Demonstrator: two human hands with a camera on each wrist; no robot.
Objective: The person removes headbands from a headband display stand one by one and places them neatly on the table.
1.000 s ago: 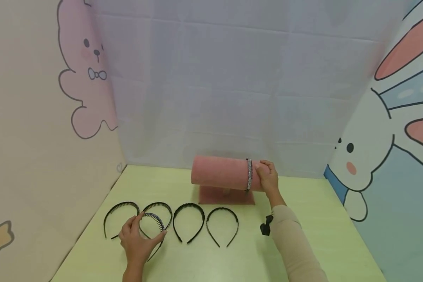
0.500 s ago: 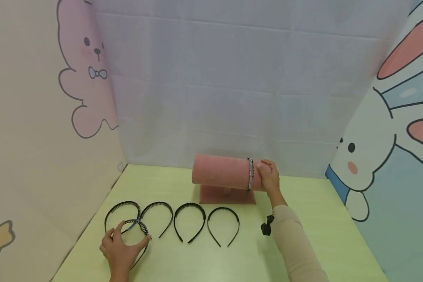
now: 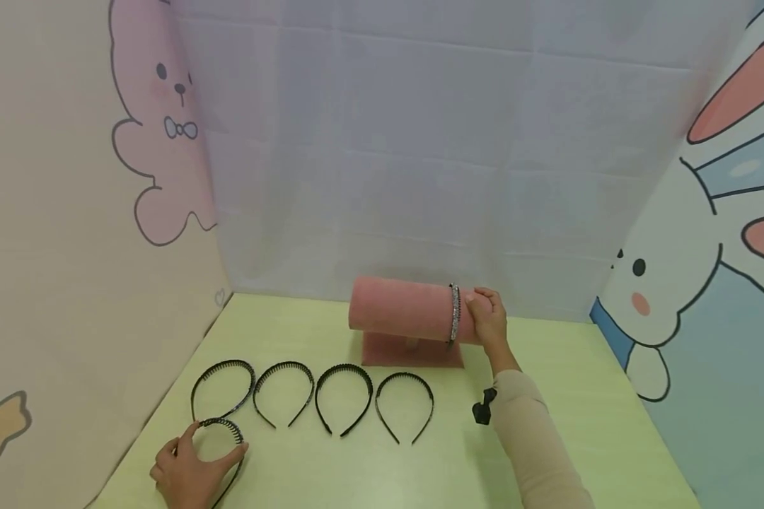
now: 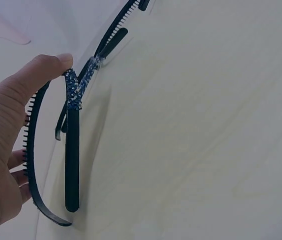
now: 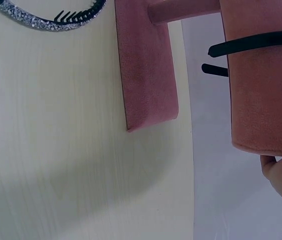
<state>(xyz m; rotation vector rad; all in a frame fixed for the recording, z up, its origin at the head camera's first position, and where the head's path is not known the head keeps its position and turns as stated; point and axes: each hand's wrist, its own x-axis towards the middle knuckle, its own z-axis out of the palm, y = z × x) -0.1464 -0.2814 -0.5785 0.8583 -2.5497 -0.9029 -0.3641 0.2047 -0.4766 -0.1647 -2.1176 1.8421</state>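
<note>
Near the table's front left, my left hand [image 3: 187, 470] pinches a black toothed headband [image 4: 74, 92] with blue glitter on its band. The left wrist view shows the thumb at its glittered top and the free ends pointing down. At the back, my right hand [image 3: 492, 322] grips the right end of a pink velvety roll [image 3: 397, 307] on a display stand. Round the roll, just left of that hand, sits a silver-glitter headband [image 3: 455, 314]. Its black end [image 4: 115, 42] is not this one; another headband lies beyond the held one in the left wrist view.
A row of headbands lies on the pale table: one at the far left [image 3: 224, 363], one beside it [image 3: 284, 364], a thicker black one [image 3: 345, 367] and a thin one [image 3: 404, 375]. The stand's flat pink base [image 3: 382, 350] rests near the back wall sheet.
My left hand has moved left and toward the front edge with its headband, away from the second headband in the row. The right hand keeps its grip on the roll.
</note>
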